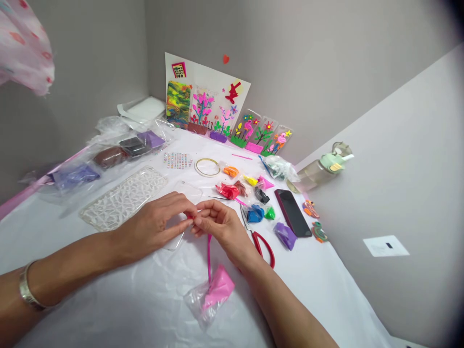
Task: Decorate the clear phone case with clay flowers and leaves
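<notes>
My left hand point(152, 227) and right hand point(221, 227) meet above a clear plastic phone case point(187, 191), and the fingers point(203, 212) of both are pressed together on a tiny pinkish-red bit of modelling clay point(191, 218). It is too small to see its shape. Right now I am working this bit between my fingertips, close above the case, which lies flat on the white-covered tabletop point(108, 299).

A thin bright-pink clay strand point(209, 256) runs down below my right hand towards a clear plastic bag point(194, 304) holding a lump of bright-pink clay point(217, 287). Just beyond my right hand lie red-handled scissors point(263, 249).

Further along, small clear bags hold red clay point(227, 191), blue clay point(254, 213), green clay point(269, 213), and purple clay point(284, 236). Larger clear bags along the back left hold brown clay point(110, 157) and lilac clay point(151, 139). A textured transparent phone case point(123, 198) lies by my left hand, and a black smartphone point(293, 212) lies to the right.
</notes>
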`<state>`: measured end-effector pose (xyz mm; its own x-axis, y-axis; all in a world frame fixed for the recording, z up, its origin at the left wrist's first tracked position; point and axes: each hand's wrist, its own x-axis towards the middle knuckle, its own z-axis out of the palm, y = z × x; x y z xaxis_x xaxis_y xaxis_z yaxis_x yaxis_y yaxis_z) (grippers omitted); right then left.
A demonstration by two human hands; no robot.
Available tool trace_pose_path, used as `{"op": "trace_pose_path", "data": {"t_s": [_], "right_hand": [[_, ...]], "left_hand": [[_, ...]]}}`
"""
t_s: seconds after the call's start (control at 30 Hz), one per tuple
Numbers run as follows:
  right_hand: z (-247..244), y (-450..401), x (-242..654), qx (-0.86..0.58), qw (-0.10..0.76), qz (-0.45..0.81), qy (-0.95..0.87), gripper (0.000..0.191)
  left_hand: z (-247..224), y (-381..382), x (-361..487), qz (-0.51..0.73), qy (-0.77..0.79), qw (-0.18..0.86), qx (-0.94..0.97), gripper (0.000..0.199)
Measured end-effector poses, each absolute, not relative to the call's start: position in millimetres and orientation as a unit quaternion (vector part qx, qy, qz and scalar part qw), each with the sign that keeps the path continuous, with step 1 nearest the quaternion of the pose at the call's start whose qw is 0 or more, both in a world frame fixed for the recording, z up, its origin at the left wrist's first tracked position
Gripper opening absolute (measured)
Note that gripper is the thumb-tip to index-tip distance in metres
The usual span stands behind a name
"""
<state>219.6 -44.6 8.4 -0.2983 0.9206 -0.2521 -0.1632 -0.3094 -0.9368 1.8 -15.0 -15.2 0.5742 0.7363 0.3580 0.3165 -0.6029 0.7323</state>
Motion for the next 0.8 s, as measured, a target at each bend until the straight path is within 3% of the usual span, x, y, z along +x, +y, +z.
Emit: {"op": "trace_pose_path", "data": {"t_s": [0.4,0.8], "right_hand": [[6.0,-48.9,209.6,-0.470,0.391,0.654,-0.446,0.021],[7.4,-47.1,211.5,-0.464,0.389,0.683,-0.409,0.037]], "left_hand": [[-11.0,-19.4,7.6,0.358,0.306,0.276,0.838,0.017],[-17.5,-15.4,1.0,0.357,0.316,0.281,0.833,0.026]]}}
